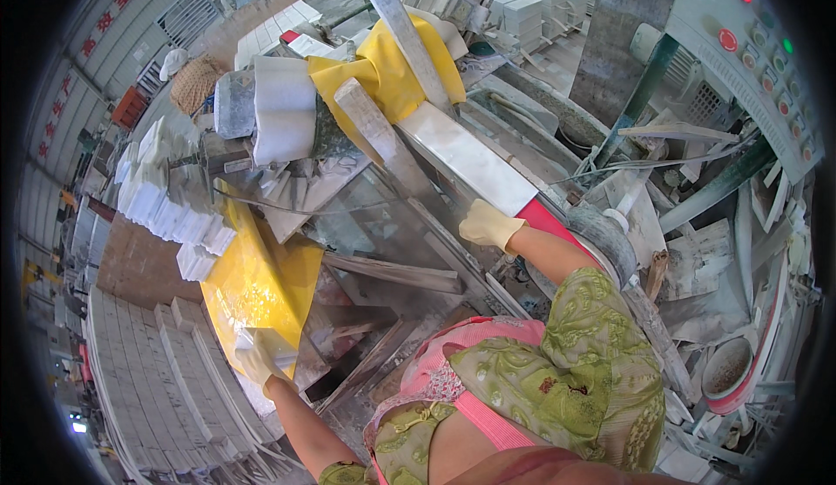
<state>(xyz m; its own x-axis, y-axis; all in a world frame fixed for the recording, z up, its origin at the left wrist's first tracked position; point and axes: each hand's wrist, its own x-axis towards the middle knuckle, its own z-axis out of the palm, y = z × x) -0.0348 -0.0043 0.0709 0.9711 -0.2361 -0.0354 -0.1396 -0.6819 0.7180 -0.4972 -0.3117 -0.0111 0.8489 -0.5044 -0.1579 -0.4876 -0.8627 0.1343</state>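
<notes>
Workshop wall (pixel 109 71): pale, panelled.
Left hand (pixel 254 363): gripping a pale stone block (pixel 278 346) over wet yellow sheeting (pixel 257 267) — draped probably to shed water.
Right hand (pixel 490 225): curled beside the long white slab (pixel 475 159), perhaps steadying it — grip unclear.

Just beside the near end of the white slab (pixel 475 158), the right hand (pixel 490 225) has its fingertips hidden, so I can't tell if they touch anything. To the left of the slab and lower down, the pale piece at the left hand (pixel 258 361) is too blurry to name. To the slab's right, the control panel (pixel 756 45) is cut off at the top. Far to the slab's left, a bent-over person (pixel 193 83) has hidden hands.
</notes>
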